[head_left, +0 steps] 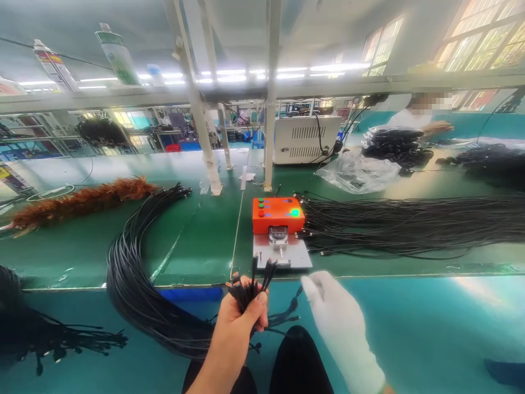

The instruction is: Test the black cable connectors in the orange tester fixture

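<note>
My bare left hand (246,312) is wrapped round a bundle of black cables (245,293), their plug ends sticking up above the fist. The rest of these cables trails left in a thick curve (131,279) over the table edge. In a white glove, my right hand (334,317) pinches a black cable (297,294) by its end, just right of the bundle. Beyond both hands stands an orange tester box (279,210) with a lit green light. A metal plate (262,253) in front of it carries a small gauge-like fixture (279,235).
Many black cables (410,224) lie across the right of the green table (197,241). A brown feather duster (86,202) lies left. Behind stand a white metal cabinet (303,139), a plastic bag (361,172) and shelf posts. A person (414,117) sits far right. More cables (61,328) hang lower left.
</note>
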The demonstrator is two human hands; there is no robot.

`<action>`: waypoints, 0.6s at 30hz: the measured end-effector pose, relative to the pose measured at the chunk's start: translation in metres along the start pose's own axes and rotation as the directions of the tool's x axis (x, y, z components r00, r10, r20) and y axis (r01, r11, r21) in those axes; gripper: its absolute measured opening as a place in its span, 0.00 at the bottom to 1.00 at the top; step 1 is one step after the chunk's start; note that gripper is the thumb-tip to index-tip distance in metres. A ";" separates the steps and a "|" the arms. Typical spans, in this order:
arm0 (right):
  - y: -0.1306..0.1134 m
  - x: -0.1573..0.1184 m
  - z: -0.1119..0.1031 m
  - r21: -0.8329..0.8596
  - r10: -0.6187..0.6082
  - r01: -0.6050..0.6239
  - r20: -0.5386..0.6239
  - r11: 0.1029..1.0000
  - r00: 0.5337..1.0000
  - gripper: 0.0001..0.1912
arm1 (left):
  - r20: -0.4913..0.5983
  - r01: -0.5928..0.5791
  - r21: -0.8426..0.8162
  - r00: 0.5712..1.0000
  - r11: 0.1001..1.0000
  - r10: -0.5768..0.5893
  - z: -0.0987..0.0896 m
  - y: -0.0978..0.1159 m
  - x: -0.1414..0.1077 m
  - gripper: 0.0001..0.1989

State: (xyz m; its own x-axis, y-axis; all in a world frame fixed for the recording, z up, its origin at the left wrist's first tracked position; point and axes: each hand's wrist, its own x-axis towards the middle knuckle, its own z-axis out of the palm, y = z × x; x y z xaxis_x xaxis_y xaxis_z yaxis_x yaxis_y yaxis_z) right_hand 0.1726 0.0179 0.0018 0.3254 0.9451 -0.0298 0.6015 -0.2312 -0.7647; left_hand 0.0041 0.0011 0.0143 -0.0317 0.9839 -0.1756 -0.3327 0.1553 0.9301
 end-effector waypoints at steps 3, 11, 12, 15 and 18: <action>-0.027 -0.016 -0.002 0.457 -0.182 0.098 0.143 0.884 0.973 0.14 | 0.005 0.030 0.039 1.000 0.999 -0.030 0.001 -0.007 -0.001 0.12; -0.031 -0.021 0.045 0.919 0.005 -0.145 0.154 0.366 0.988 0.10 | -0.240 -0.160 -0.015 0.959 0.987 0.152 0.004 -0.010 -0.005 0.13; -0.027 -0.018 0.046 0.913 0.035 -0.154 0.152 0.379 0.988 0.10 | -0.261 -0.190 -0.007 0.948 0.982 0.181 0.005 -0.008 -0.005 0.12; -0.017 -0.009 0.044 0.839 0.032 -0.195 0.208 0.508 0.978 0.12 | -0.287 -0.212 -0.013 0.937 0.977 0.200 0.005 -0.004 -0.005 0.10; -0.010 0.000 0.044 0.806 -0.034 -0.298 0.365 0.511 0.930 0.10 | -0.249 -0.183 -0.003 0.952 0.983 0.176 0.004 -0.003 -0.005 0.10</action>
State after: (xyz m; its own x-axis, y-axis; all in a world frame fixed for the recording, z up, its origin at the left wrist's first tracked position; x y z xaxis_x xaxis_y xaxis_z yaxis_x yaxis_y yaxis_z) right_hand 0.1340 0.0303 -0.0189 0.0158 0.9713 -0.2372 -0.3777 -0.2138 -0.9009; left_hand 0.0088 -0.0038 0.0134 -0.3238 0.9424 -0.0839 -0.3239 -0.0272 0.9457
